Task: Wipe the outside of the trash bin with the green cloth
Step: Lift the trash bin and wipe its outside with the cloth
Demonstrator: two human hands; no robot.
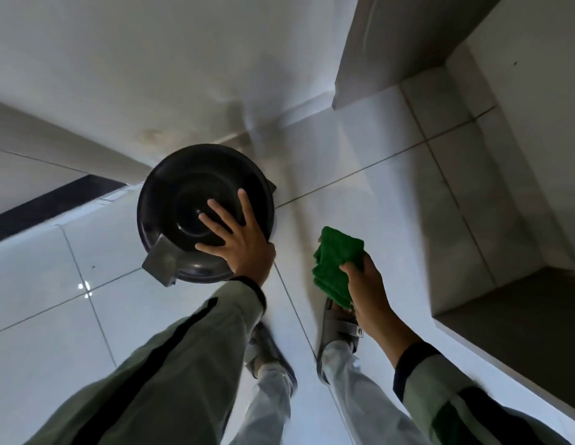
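Observation:
A round black trash bin (183, 194) with a domed lid stands on the white tiled floor against the wall, seen from above. A grey foot pedal (161, 263) sticks out at its near left. My left hand (239, 237) lies flat on the near right part of the lid, fingers spread. My right hand (365, 290) is to the right of the bin, apart from it, and grips a folded green cloth (336, 263) that hangs above my foot.
My two feet in grey sandals (339, 326) stand just behind the bin. A white wall (151, 75) rises behind it. A grey-topped ledge (520, 342) juts out at the right, with a recess beyond. White floor tiles (45, 277) spread to the left.

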